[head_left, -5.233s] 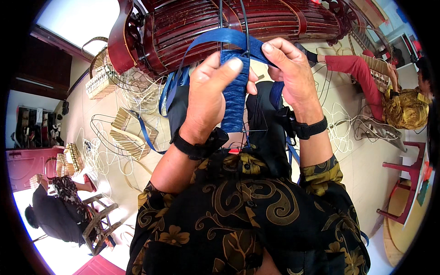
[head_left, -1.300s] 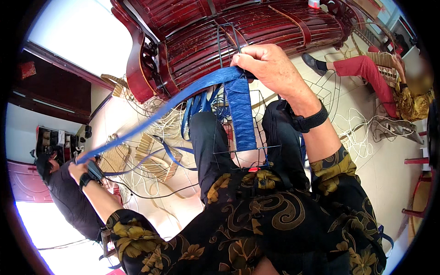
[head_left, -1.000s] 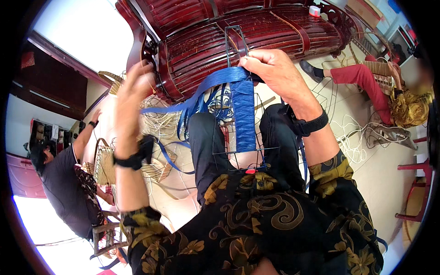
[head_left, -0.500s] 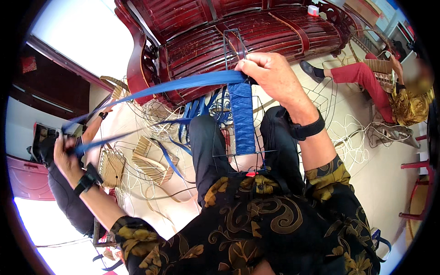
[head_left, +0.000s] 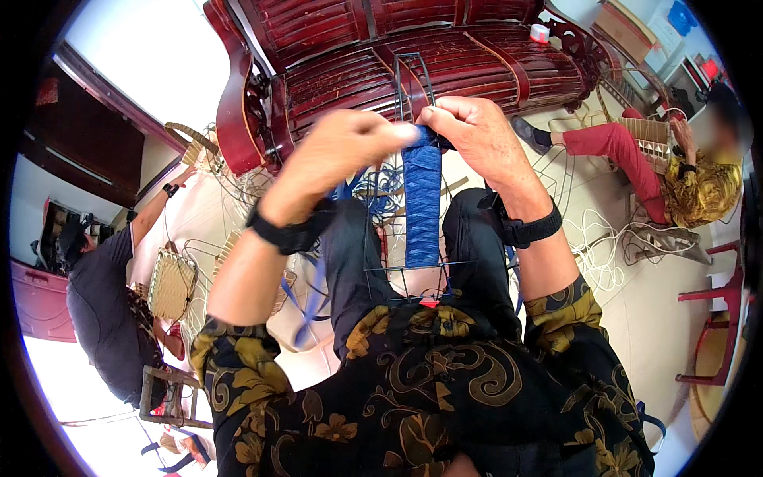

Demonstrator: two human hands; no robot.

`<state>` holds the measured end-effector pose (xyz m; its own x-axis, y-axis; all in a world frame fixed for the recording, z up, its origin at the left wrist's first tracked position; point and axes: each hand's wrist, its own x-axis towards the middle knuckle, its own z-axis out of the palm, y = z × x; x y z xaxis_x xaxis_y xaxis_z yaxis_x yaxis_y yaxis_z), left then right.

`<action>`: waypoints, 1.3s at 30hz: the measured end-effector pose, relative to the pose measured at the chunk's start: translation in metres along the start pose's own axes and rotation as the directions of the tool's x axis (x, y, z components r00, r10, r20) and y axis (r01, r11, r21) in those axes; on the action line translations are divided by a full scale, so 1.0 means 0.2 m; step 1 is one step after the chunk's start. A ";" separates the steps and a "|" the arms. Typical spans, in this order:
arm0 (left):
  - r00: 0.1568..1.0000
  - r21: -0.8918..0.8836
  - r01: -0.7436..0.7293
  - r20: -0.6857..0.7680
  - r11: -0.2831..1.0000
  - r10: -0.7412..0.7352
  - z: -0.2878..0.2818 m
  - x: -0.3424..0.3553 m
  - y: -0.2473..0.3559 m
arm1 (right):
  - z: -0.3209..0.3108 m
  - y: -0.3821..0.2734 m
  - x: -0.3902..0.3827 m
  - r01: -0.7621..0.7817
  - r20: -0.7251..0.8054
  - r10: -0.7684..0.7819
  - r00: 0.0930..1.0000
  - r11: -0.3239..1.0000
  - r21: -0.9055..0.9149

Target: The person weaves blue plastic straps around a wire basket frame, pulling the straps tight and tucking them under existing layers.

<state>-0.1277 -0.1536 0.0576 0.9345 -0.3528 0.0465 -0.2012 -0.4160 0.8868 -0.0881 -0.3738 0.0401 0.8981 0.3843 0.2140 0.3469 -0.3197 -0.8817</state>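
Note:
A narrow wire frame [head_left: 400, 87] stands between my knees, its lower half wrapped with flat blue strap into a dense woven panel [head_left: 422, 208]. At the panel's upper edge my right hand [head_left: 479, 141] is closed in a pinch, thumb and fingers on the blue strap against the wire. Just opposite, my left hand [head_left: 338, 163] is closed too, its fingertips meeting the strap beside the frame. Motion blurs this hand, and its fingers partly hide the strap. Loose blue strap [head_left: 310, 306] hangs below my left forearm.
A dark red wooden bench [head_left: 397, 75] stands beyond the frame. Blue strap and white cord [head_left: 592, 246] lie tangled on the floor. One person in grey [head_left: 107, 306] works at left beside a woven tan piece [head_left: 172, 285]; another, in red trousers [head_left: 608, 151], sits at right.
My left hand has swung from far left to the frame's top, bringing the stretched blue strap in with it. My right hand stays at the panel's upper edge. The person at left has leaned into view.

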 end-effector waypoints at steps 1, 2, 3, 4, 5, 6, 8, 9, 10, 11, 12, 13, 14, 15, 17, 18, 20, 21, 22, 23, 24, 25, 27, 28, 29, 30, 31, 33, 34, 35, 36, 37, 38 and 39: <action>0.997 0.062 0.053 0.045 0.997 -0.056 0.06 0.03 0.02 | 0.00 0.00 0.00 -0.002 0.012 0.002 1.000 1.000 0.019; 0.997 0.059 0.082 0.011 0.995 -0.083 0.05 0.02 0.02 | -0.01 0.00 0.00 0.022 -0.015 -0.023 1.000 0.999 -0.031; 1.000 -0.021 -0.015 0.012 1.000 0.015 0.02 -0.01 0.02 | -0.01 0.00 0.00 0.048 -0.024 -0.050 0.998 0.997 -0.068; 0.999 -0.020 -0.031 -0.009 0.999 0.031 -0.09 -0.09 0.01 | -0.02 0.01 0.00 0.015 -0.034 -0.019 0.999 0.995 -0.104; 0.978 -0.036 0.005 -0.208 0.999 -0.012 -0.19 -0.20 -0.02 | -0.02 0.01 0.00 0.060 -0.050 -0.068 0.996 0.988 -0.143; 0.949 -0.099 0.041 -0.308 0.994 -0.069 -0.37 -0.32 -0.06 | -0.02 0.02 0.01 0.052 -0.067 -0.066 0.996 0.981 -0.186; 0.835 -0.265 -0.045 -0.540 0.963 -0.109 -0.76 -0.69 -0.15 | -0.02 0.02 0.02 0.044 -0.101 -0.067 0.993 0.974 -0.220; 0.781 -0.426 -0.149 -0.604 0.892 -0.158 -0.96 -0.89 -0.22 | -0.01 0.03 0.02 0.049 -0.106 -0.067 0.992 0.986 -0.161; 0.715 -0.461 -0.269 -0.683 0.846 -0.145 -1.15 -1.12 -0.30 | 0.00 0.03 0.02 0.054 -0.112 -0.065 0.992 0.993 -0.102; 0.661 -0.503 -0.282 -0.719 0.817 -0.214 -1.31 -1.36 -0.38 | 0.01 0.03 0.02 0.077 -0.105 -0.081 0.991 0.996 -0.040; 0.394 -0.532 -0.217 -0.815 0.818 -0.425 -1.42 -1.56 -0.48 | 0.01 0.04 0.03 0.067 -0.114 -0.072 0.991 0.997 -0.045; 0.083 -0.536 -0.092 -0.844 0.839 -0.530 -1.48 -1.73 -0.59 | 0.02 0.04 0.03 0.075 -0.106 -0.080 0.991 0.996 -0.046; -0.196 -0.635 0.057 -0.763 0.770 -0.616 -1.52 -1.81 -0.67 | 0.03 0.04 0.03 0.083 -0.098 -0.088 0.991 0.995 -0.047; -0.118 -0.447 0.350 -0.893 0.823 -0.435 -1.52 -1.84 -0.71 | 0.03 0.04 0.03 0.085 -0.095 -0.089 0.991 0.996 -0.038; 0.117 -0.033 0.536 -0.987 0.844 -0.113 -1.40 -1.67 -0.75 | 0.03 0.04 0.04 0.084 -0.093 -0.087 0.992 0.996 -0.036; 0.249 0.076 0.503 -0.967 0.861 -0.060 -1.31 -1.46 -0.73 | 0.03 0.03 0.03 0.087 -0.080 -0.089 0.993 0.996 -0.038; 0.517 0.121 0.255 -0.855 0.959 -0.030 -1.01 -0.99 -0.61 | 0.03 0.02 0.03 0.103 -0.063 -0.106 0.992 0.993 -0.051; 0.659 0.105 0.153 -0.752 0.983 -0.022 -0.84 -0.75 -0.52 | 0.02 0.01 0.02 0.100 -0.050 -0.103 0.993 0.993 -0.058; 0.797 0.135 0.070 -0.603 0.988 0.026 -0.65 -0.54 -0.42 | 0.02 0.00 0.02 0.098 -0.040 -0.100 0.994 0.993 -0.067; 0.888 0.169 -0.068 -0.438 0.983 0.137 -0.49 -0.34 -0.32 | 0.02 -0.01 0.02 0.094 -0.033 -0.097 0.995 0.992 -0.078; 0.937 0.054 -0.085 -0.336 0.995 0.098 -0.33 -0.18 -0.22 | 0.02 -0.01 0.01 0.075 -0.022 -0.077 0.997 0.995 -0.073; 0.964 0.049 -0.104 -0.242 0.993 0.113 -0.19 -0.08 -0.13 | 0.02 -0.02 0.01 0.055 -0.025 -0.057 0.998 0.997 -0.057; 0.994 0.202 -0.079 -0.056 0.976 0.092 -0.02 0.06 0.00 | 0.02 -0.02 0.00 0.010 -0.028 -0.010 1.000 1.000 -0.015; 0.998 0.183 0.058 -0.030 0.981 -0.054 0.00 0.07 0.03 | 0.01 -0.02 -0.01 -0.012 -0.026 0.011 1.000 0.999 -0.053; 0.997 0.084 0.060 0.039 0.995 -0.063 0.00 0.06 0.06 | 0.01 -0.02 -0.01 -0.003 -0.024 0.002 1.000 0.999 -0.052; 0.998 0.112 0.059 -0.002 0.992 -0.059 -0.05 0.02 0.07 | 0.00 -0.02 -0.01 0.005 -0.029 -0.006 1.000 0.999 -0.052; 0.998 0.056 -0.060 0.001 0.997 0.060 -0.12 -0.05 0.06 | 0.00 -0.01 -0.01 0.010 -0.033 -0.012 0.999 0.999 -0.049; 0.968 -0.007 -0.031 -0.249 1.000 0.028 -0.32 -0.32 0.02 | -0.01 -0.01 0.00 0.008 -0.037 -0.011 0.999 0.997 -0.083; 0.912 -0.080 0.001 -0.410 0.997 -0.034 -0.45 -0.47 -0.01 | -0.01 0.00 0.00 -0.004 -0.046 0.000 0.999 0.995 -0.095; 0.804 -0.222 -0.069 -0.590 0.973 -0.077 -0.60 -0.63 -0.05 | 0.00 0.00 0.00 0.005 -0.040 -0.008 0.999 0.997 -0.080; 0.633 -0.350 -0.113 -0.747 0.930 -0.204 -0.73 -0.86 -0.09 | 0.00 0.01 0.01 0.002 -0.042 -0.005 0.999 0.998 -0.061; 0.581 -0.308 -0.236 -0.805 0.922 -0.120 -0.87 -1.08 -0.16 | 0.00 0.02 0.01 0.019 -0.034 -0.020 0.999 0.999 -0.028; 0.434 -0.238 -0.285 -0.896 0.929 -0.096 -1.00 -1.30 -0.23 | 0.00 0.02 0.01 0.019 -0.034 -0.021 0.999 0.999 -0.040; 0.382 -0.139 -0.371 -0.924 0.918 0.014 -1.12 -1.49 -0.33 | 0.01 0.03 0.02 0.037 -0.054 -0.040 0.998 0.998 -0.053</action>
<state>-0.3271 0.1675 0.0878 0.6253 0.6339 0.4552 -0.4906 -0.1343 0.8610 -0.0833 -0.3730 0.0353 0.8968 0.3497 0.2709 0.3935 -0.3509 -0.8497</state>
